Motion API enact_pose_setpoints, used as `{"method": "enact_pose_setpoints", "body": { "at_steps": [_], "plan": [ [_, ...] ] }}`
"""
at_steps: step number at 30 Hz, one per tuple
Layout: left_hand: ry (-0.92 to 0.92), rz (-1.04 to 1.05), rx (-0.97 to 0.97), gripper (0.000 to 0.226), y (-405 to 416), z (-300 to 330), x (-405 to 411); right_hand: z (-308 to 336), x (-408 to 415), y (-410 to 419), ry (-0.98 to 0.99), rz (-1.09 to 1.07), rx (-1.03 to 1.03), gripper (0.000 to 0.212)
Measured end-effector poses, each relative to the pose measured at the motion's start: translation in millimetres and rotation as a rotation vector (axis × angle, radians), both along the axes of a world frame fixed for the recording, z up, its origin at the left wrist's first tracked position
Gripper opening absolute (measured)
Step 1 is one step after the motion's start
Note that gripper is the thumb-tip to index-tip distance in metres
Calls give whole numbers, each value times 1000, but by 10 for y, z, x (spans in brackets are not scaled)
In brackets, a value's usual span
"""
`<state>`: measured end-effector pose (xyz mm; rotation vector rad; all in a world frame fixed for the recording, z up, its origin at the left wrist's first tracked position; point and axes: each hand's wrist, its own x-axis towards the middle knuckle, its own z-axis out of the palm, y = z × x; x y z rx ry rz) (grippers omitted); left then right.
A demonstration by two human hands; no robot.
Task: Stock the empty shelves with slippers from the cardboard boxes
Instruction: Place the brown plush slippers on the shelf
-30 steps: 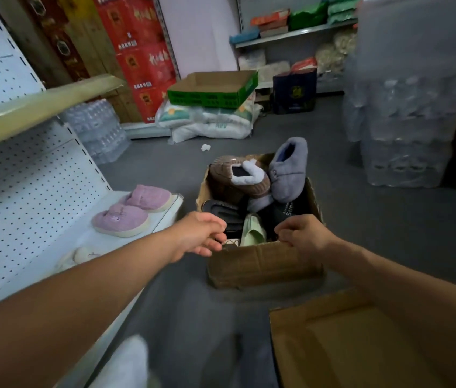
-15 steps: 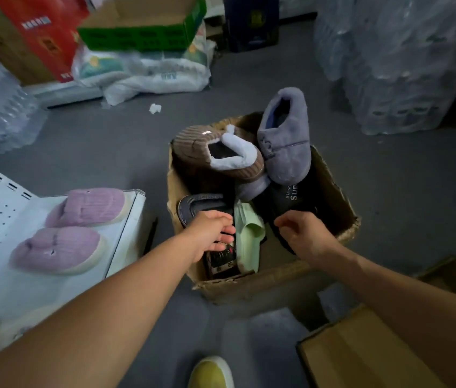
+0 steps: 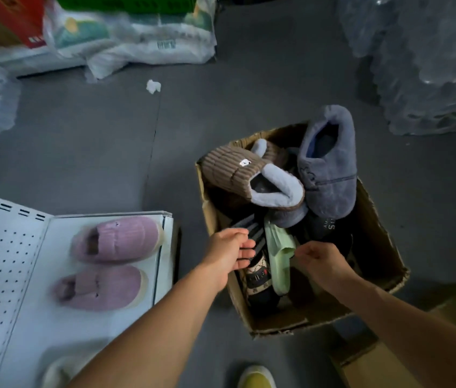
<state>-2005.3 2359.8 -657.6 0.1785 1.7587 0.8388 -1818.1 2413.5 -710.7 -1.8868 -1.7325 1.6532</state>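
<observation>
Both hands in cardboard box (image 3: 383, 247): left hand (image 3: 228, 254) loosely curled over dark ribbed slipper (image 3: 250, 233); right hand (image 3: 320, 261) pinching smooth green slipper (image 3: 278, 257), long axis toward viewer.

Grey floor (image 3: 87, 152) filling mid-frame, dimly lit. White sacks (image 3: 148, 37) lying along the top edge, red carton (image 3: 11, 18) sitting upper left. Wrapped bottle packs (image 3: 428, 60) stacking upper right. Paper scrap (image 3: 153, 86) lying on the floor.
</observation>
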Motion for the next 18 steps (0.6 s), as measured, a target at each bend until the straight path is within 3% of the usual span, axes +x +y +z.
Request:
{"method": "enact_pose_setpoints", "body": {
  "at_steps": [11,15,18],
  "plan": [
    [-32,134,-36,15,432,55,-373,181,-157,715,19,-247,-118,17],
    [-79,183,-52,15,618,30,-381,314,-346,972,79,-313,-286,39],
    [-74,210,-34,15,775,8,-404,247,-534,1136,120,-261,-289,71]
  ]
}}
